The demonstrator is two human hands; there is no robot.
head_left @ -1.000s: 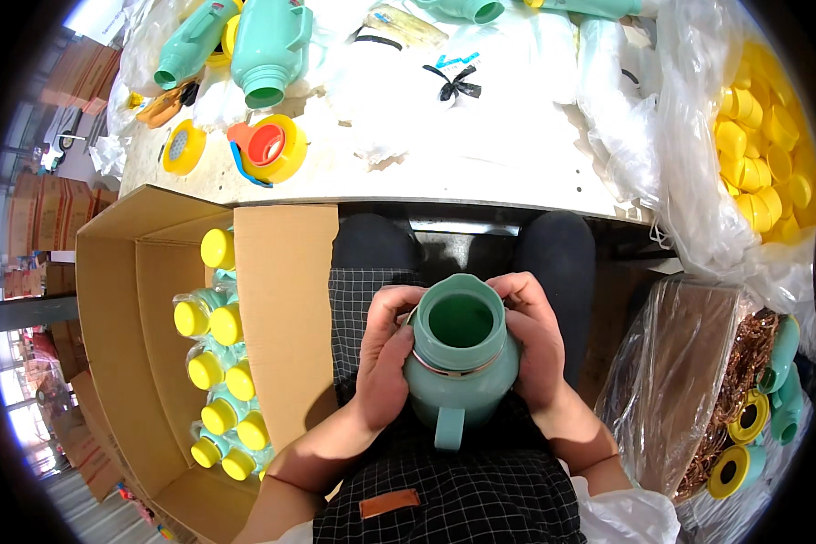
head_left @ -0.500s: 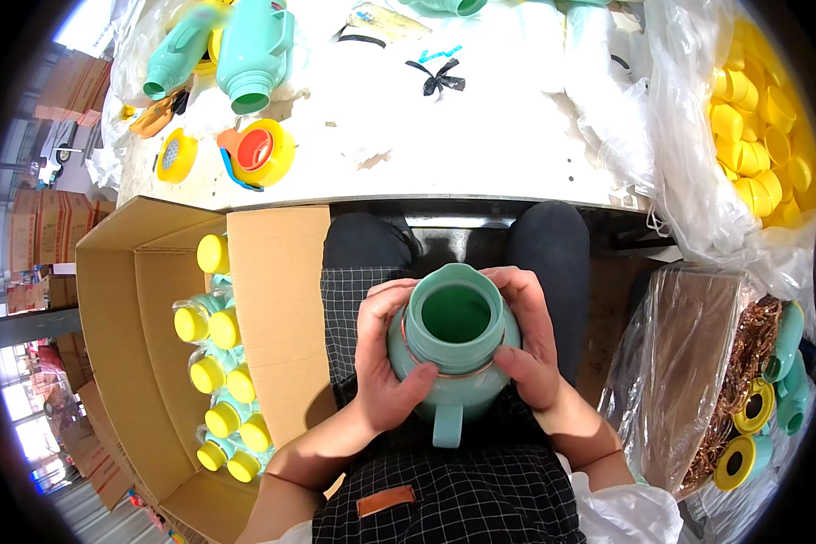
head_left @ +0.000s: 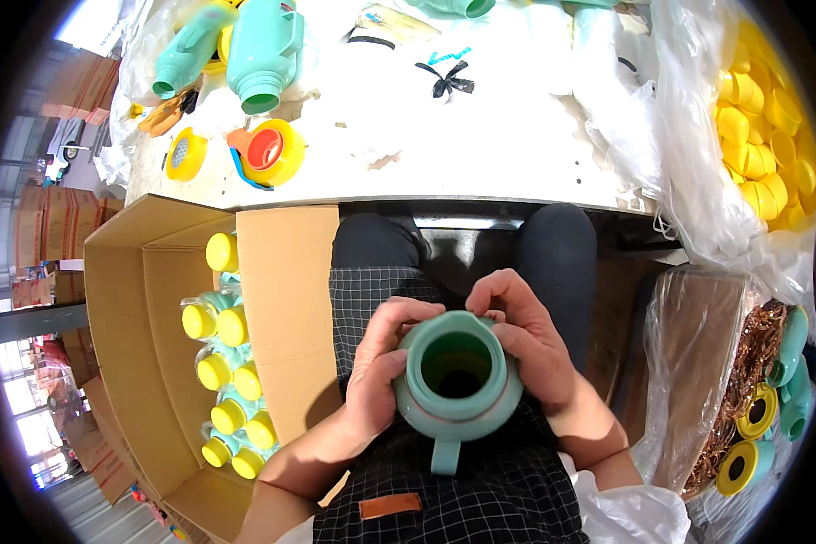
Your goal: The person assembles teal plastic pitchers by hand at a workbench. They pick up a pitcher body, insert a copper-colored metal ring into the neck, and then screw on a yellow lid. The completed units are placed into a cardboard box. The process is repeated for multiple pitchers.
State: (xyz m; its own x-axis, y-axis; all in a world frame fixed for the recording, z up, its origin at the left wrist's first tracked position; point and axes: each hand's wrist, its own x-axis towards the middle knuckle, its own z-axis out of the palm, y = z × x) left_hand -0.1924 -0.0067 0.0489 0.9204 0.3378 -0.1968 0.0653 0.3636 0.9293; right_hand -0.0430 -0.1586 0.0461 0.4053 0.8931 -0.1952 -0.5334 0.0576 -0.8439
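Note:
A mint-green thermos jug (head_left: 414, 399) stands in my lap, its wide mouth facing up and its handle toward me. A thin copper-coloured line runs round below its neck. My left hand (head_left: 377, 363) clasps the jug's left side, thumb near the neck and fingers curled over the far left. At the far right of the neck, my right hand (head_left: 528, 340) has its fingers bent, index finger raised, thumb against the jug. Whether something thin lies between those fingertips is hidden.
An open cardboard box (head_left: 122, 335) of yellow-capped jugs stands left. On the white table (head_left: 480, 154) lie green jug shells (head_left: 265, 59) and a yellow lid (head_left: 286, 154). Yellow caps (head_left: 757, 136) fill a bag at right; below it, copper-coloured strips (head_left: 748, 363) lie beside a plastic-wrapped carton (head_left: 694, 363).
The jug has come lower, nearer my body, its mouth tipped more toward the camera. My right thumb has left the front of the neck, and the right fingers have bunched at its far side.

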